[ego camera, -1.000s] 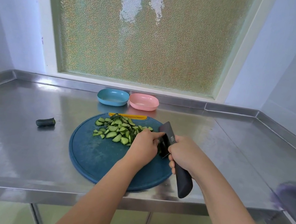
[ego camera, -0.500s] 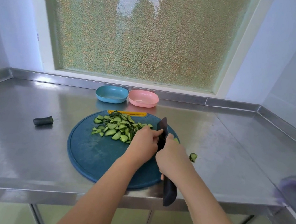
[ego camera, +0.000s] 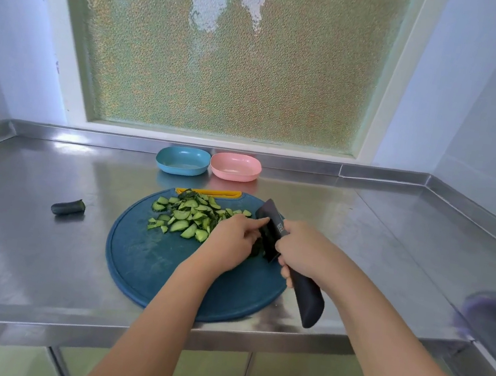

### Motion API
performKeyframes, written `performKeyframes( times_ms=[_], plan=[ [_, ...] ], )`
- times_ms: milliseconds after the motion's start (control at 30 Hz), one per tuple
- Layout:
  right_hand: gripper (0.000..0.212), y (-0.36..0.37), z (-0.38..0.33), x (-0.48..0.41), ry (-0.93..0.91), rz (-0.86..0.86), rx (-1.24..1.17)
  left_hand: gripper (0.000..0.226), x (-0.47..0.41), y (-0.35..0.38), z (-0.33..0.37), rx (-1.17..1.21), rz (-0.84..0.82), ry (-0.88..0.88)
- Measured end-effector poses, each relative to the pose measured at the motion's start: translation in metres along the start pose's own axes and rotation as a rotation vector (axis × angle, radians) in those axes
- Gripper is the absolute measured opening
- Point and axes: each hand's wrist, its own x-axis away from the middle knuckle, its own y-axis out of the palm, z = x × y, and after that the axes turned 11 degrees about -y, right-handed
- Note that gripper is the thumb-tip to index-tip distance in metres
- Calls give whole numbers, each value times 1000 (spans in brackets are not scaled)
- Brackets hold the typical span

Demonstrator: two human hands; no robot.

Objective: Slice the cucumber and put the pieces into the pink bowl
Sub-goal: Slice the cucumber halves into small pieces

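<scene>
Counter (ego camera: 37, 253), pink bowl (ego camera: 235, 166) near back edge

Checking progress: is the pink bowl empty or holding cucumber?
Empty: the pink bowl shows a bare inside; cucumber slices lie on the cutting board.

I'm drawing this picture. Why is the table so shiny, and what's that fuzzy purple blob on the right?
Head view: light through the frosted window glares off the steel counter, brightest along its back; head view, right edge: the purple blob is too blurred to identify.
</scene>
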Motion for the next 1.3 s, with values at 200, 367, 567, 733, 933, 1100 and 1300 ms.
performKeyframes(
  times_ms=[200, 367, 567, 733, 933, 1100, 1300],
  plan=[
    [29, -3, 1, -4, 21, -8, -87, 44, 8, -1, 4, 31, 15, 29],
    [33, -14, -2, -2, 41, -14, -197, 43, 8, -1, 1, 30, 26, 33],
    [41, -9, 1, -5, 34, -4, -210, 42, 6, 0, 0, 27, 24, 23],
    [40, -2, 5, -6, 23, 16, -203, 43, 5, 1, -2, 24, 33, 29],
    [39, 11, 1, -2, 17, 46, -83, 42, 1, 5, -5, -9, 42, 28],
    [62, 32, -3, -2, -15, 151, 135, 40, -1, 7, -6, -19, 41, 8],
    [58, 33, 7, 5, -40, 174, 154, 39, 0, 8, -7, -2, 71, 18]
  ],
)
